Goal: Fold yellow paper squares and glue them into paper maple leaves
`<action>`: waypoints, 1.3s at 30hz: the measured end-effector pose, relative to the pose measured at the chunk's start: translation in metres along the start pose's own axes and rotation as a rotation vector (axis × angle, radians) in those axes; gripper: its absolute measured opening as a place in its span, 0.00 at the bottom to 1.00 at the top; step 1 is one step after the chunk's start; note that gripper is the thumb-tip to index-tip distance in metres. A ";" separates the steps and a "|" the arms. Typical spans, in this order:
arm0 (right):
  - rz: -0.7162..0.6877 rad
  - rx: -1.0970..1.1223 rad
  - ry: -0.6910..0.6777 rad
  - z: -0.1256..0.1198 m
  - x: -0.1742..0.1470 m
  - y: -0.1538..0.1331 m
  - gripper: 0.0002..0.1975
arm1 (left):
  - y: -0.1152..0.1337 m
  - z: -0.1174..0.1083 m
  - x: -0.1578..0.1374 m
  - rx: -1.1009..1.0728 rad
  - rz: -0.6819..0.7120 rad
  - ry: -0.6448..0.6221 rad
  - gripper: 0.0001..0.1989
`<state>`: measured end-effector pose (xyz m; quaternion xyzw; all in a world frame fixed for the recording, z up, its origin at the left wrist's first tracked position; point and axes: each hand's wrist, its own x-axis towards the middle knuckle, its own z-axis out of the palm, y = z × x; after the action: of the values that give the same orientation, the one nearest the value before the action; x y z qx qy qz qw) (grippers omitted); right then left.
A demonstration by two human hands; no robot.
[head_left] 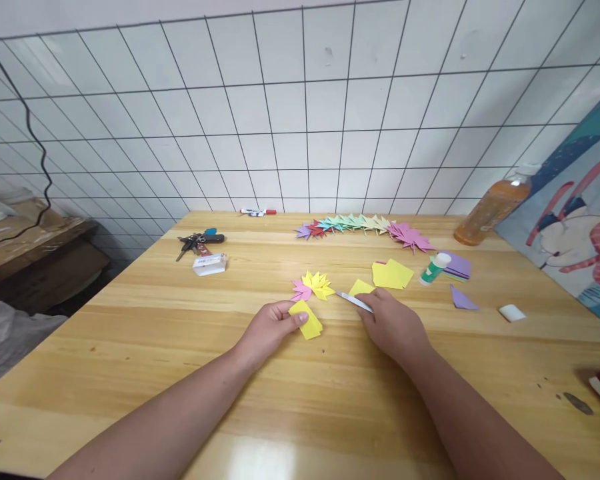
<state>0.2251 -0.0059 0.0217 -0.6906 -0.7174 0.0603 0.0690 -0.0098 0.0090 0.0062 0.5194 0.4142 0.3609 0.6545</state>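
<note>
My left hand (270,328) pinches a folded yellow paper (306,321) between thumb and fingers, over the middle of the table. To its right my right hand (394,325) is closed around a slim, pale utility knife (355,302), its tip pointing left. That tip comes close to a pointed yellow folded-paper piece (319,285), which lies beside a pink one (301,290). A yellow paper square (361,287) lies just beyond my right fingers. More yellow sheets (393,274) are spread behind it.
A row of colourful folded-paper pieces (355,224) lies near the tiled wall. On the right are a glue stick (435,268), purple papers (459,265), a purple triangle (463,298), an eraser (512,313) and a bottle (495,208). Keys (200,241), a small box (210,264) and markers (258,212) lie left.
</note>
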 end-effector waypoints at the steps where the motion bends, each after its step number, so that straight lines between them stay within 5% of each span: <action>1: 0.025 -0.005 -0.015 0.001 0.002 0.001 0.15 | 0.000 0.000 0.000 -0.004 -0.005 0.000 0.13; 13: 0.137 -0.039 -0.033 0.004 0.009 0.016 0.16 | 0.000 0.000 0.002 0.016 -0.018 -0.003 0.13; 25: 0.017 -0.075 0.120 0.009 0.010 0.021 0.17 | -0.001 0.000 0.004 0.045 0.009 0.023 0.13; 29: -0.054 0.155 0.246 0.005 0.004 0.008 0.15 | -0.005 0.002 0.003 0.070 0.007 -0.031 0.13; 34: -0.292 0.690 -0.095 0.011 -0.010 -0.029 0.14 | -0.008 0.008 0.001 0.108 0.056 -0.079 0.11; 39: -0.251 0.711 -0.069 0.018 -0.011 -0.036 0.12 | -0.012 0.010 0.000 0.160 0.051 -0.012 0.11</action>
<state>0.1871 -0.0179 0.0105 -0.5277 -0.7328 0.3196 0.2871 -0.0001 0.0033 -0.0041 0.5826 0.4245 0.3399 0.6040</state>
